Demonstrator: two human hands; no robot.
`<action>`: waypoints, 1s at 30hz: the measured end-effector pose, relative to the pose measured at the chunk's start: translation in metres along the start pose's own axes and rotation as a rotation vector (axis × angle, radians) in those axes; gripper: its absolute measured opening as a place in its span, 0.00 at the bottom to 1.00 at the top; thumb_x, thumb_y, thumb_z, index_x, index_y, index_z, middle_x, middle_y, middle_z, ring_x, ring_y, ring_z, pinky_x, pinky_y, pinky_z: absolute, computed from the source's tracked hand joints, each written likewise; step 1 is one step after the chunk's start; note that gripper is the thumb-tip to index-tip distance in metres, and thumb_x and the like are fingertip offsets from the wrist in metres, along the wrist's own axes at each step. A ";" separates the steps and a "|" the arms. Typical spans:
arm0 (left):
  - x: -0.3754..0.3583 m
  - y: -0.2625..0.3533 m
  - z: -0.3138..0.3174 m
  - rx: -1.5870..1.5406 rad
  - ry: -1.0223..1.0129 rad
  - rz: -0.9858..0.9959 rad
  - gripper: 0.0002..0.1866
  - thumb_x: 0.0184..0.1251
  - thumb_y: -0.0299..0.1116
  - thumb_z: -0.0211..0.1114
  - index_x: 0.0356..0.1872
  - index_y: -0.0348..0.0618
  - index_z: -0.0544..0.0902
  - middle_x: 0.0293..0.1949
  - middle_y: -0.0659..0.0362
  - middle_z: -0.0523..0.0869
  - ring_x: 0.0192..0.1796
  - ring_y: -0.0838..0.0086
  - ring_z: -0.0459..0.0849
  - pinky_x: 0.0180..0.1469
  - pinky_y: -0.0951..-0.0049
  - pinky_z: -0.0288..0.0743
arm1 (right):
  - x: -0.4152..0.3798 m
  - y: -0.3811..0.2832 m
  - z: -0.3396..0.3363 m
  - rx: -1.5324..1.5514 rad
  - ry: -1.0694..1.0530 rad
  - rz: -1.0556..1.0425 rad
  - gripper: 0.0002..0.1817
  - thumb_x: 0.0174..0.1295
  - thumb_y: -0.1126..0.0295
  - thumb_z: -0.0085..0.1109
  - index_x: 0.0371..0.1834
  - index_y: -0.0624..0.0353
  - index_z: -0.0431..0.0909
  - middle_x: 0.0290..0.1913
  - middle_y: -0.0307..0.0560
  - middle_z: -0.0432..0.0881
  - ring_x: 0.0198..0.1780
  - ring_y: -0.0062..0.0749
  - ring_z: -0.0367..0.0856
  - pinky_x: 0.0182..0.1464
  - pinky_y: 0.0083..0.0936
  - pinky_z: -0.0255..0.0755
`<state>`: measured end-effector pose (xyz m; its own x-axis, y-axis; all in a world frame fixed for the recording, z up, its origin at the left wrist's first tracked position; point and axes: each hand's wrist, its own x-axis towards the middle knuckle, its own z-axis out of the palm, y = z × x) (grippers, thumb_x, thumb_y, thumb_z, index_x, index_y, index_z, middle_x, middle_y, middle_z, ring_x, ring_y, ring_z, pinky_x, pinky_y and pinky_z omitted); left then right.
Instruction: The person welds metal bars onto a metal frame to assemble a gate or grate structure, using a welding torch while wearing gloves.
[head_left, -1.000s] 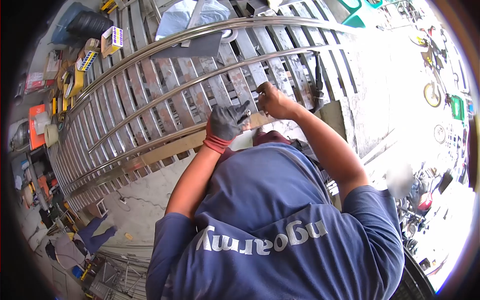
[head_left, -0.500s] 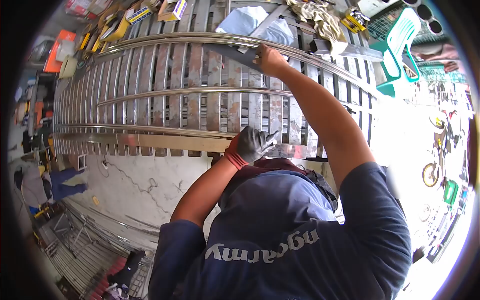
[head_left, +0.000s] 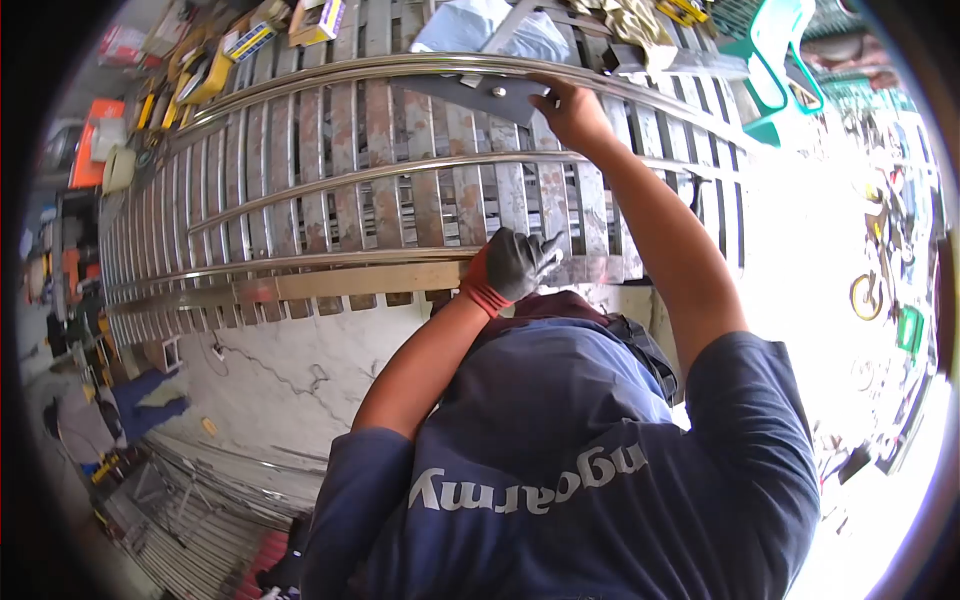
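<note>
My right hand (head_left: pixel 578 115), bare, is at the right end of a dark flat plate (head_left: pixel 450 92). Its thumb and forefinger are apart, close to the plate's corner and the far shiny metal tubes (head_left: pixel 350 72). A small round pale piece (head_left: pixel 499 91) shows on the plate, left of my fingertips. My left hand (head_left: pixel 515 265), in a grey and red glove, rests at the table's near edge, by the right end of the visible near metal tube (head_left: pixel 330 259). Its fingers are partly bent with the tips apart; the palm side is hidden.
The slatted metal table (head_left: pixel 430 215) carries another long tube (head_left: pixel 400 168) across its middle. Boxes (head_left: pixel 316 22), a pale blue cloth (head_left: pixel 490 28) and a beige cloth (head_left: pixel 640 35) lie along the far side. A green plastic chair (head_left: pixel 765 75) stands at the far right.
My right hand has shifted right along the plate, and the small round piece now shows. My left hand has slid slightly right along the near edge. The whole view has tilted a little.
</note>
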<state>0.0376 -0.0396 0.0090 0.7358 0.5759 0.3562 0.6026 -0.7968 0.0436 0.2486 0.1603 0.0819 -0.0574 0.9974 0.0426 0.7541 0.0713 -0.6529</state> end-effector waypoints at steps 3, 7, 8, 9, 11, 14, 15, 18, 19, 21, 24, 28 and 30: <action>0.005 -0.005 0.001 -0.107 0.042 -0.003 0.27 0.78 0.51 0.71 0.72 0.53 0.87 0.31 0.61 0.83 0.32 0.66 0.81 0.39 0.57 0.71 | -0.092 0.008 -0.055 -0.073 0.404 -0.002 0.16 0.74 0.67 0.70 0.63 0.48 0.91 0.50 0.54 0.92 0.50 0.54 0.92 0.55 0.47 0.84; 0.006 -0.002 -0.005 -0.180 0.064 0.006 0.26 0.76 0.49 0.73 0.71 0.54 0.88 0.33 0.61 0.85 0.33 0.62 0.81 0.43 0.55 0.73 | -0.224 0.090 -0.103 -0.475 0.605 0.456 0.25 0.70 0.65 0.73 0.69 0.59 0.85 0.53 0.64 0.88 0.64 0.64 0.84 0.69 0.52 0.78; 0.008 -0.004 -0.005 -0.208 0.102 -0.004 0.27 0.74 0.49 0.75 0.71 0.54 0.89 0.33 0.61 0.85 0.33 0.62 0.81 0.43 0.55 0.74 | -0.252 0.119 -0.102 -0.627 0.599 0.611 0.31 0.69 0.61 0.76 0.73 0.61 0.81 0.57 0.68 0.87 0.70 0.67 0.80 0.72 0.54 0.76; 0.009 -0.006 -0.005 -0.221 0.078 -0.004 0.27 0.73 0.49 0.76 0.70 0.54 0.89 0.34 0.61 0.86 0.33 0.62 0.81 0.43 0.56 0.74 | -0.273 0.140 -0.102 -0.555 0.543 0.662 0.36 0.68 0.58 0.77 0.75 0.62 0.79 0.60 0.70 0.85 0.73 0.68 0.78 0.74 0.55 0.75; 0.006 -0.005 -0.005 -0.216 0.053 -0.013 0.27 0.71 0.49 0.78 0.69 0.56 0.90 0.36 0.62 0.87 0.34 0.62 0.82 0.44 0.55 0.74 | -0.307 0.168 -0.093 -0.387 0.412 0.755 0.44 0.66 0.51 0.80 0.79 0.65 0.74 0.66 0.74 0.82 0.78 0.71 0.73 0.76 0.56 0.73; 0.008 -0.004 -0.009 -0.188 0.069 -0.015 0.27 0.70 0.49 0.79 0.69 0.59 0.91 0.36 0.62 0.87 0.36 0.63 0.83 0.45 0.56 0.76 | -0.308 0.174 -0.083 -0.272 0.225 0.722 0.50 0.65 0.43 0.80 0.80 0.69 0.72 0.67 0.78 0.81 0.75 0.70 0.78 0.76 0.53 0.74; 0.008 -0.004 -0.008 -0.266 0.104 -0.026 0.26 0.70 0.50 0.80 0.68 0.61 0.92 0.37 0.63 0.87 0.37 0.64 0.85 0.47 0.56 0.78 | -0.304 0.172 -0.074 -0.373 0.300 0.685 0.48 0.65 0.44 0.80 0.78 0.69 0.74 0.64 0.78 0.84 0.71 0.70 0.82 0.74 0.51 0.76; 0.007 -0.003 -0.010 -0.106 0.079 -0.003 0.25 0.69 0.53 0.81 0.66 0.66 0.93 0.39 0.65 0.89 0.37 0.65 0.84 0.48 0.59 0.80 | -0.291 0.189 -0.063 -0.420 0.311 0.734 0.35 0.71 0.50 0.74 0.64 0.74 0.79 0.63 0.78 0.84 0.67 0.71 0.84 0.72 0.53 0.77; 0.006 -0.001 -0.009 -0.089 0.085 -0.009 0.25 0.69 0.53 0.81 0.66 0.68 0.93 0.40 0.65 0.89 0.38 0.65 0.84 0.47 0.60 0.80 | -0.288 0.185 -0.065 -0.421 0.293 0.753 0.32 0.72 0.53 0.72 0.62 0.74 0.79 0.62 0.78 0.85 0.66 0.71 0.84 0.72 0.54 0.77; 0.007 0.002 -0.015 -0.061 0.067 -0.032 0.27 0.67 0.52 0.82 0.67 0.71 0.92 0.44 0.67 0.89 0.38 0.66 0.83 0.47 0.61 0.80 | -0.286 0.174 -0.071 -0.433 0.309 0.746 0.27 0.74 0.58 0.69 0.60 0.75 0.80 0.58 0.78 0.86 0.64 0.71 0.86 0.69 0.54 0.78; 0.004 0.006 -0.016 -0.055 0.098 -0.044 0.27 0.66 0.51 0.83 0.68 0.72 0.92 0.47 0.69 0.89 0.38 0.66 0.83 0.47 0.61 0.79 | -0.294 0.153 -0.087 -0.255 0.448 0.765 0.27 0.74 0.58 0.70 0.60 0.76 0.79 0.56 0.76 0.88 0.60 0.72 0.87 0.65 0.54 0.80; 0.006 0.012 -0.024 -0.061 0.111 -0.057 0.26 0.65 0.50 0.84 0.65 0.73 0.94 0.48 0.72 0.90 0.37 0.66 0.82 0.46 0.62 0.78 | -0.332 0.141 -0.108 -0.060 0.544 0.597 0.23 0.75 0.60 0.74 0.62 0.65 0.81 0.37 0.47 0.90 0.38 0.36 0.90 0.45 0.36 0.83; 0.006 0.015 -0.026 -0.056 0.098 -0.080 0.25 0.65 0.50 0.83 0.64 0.73 0.94 0.47 0.74 0.91 0.37 0.67 0.83 0.45 0.63 0.77 | -0.348 0.118 -0.118 0.153 0.510 0.620 0.19 0.76 0.61 0.74 0.58 0.64 0.81 0.37 0.44 0.89 0.36 0.29 0.87 0.42 0.32 0.81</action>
<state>0.0432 -0.0524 0.0363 0.6504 0.6200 0.4388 0.6382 -0.7593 0.1270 0.4342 -0.1775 0.0793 0.6733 0.7379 -0.0457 0.4514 -0.4592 -0.7651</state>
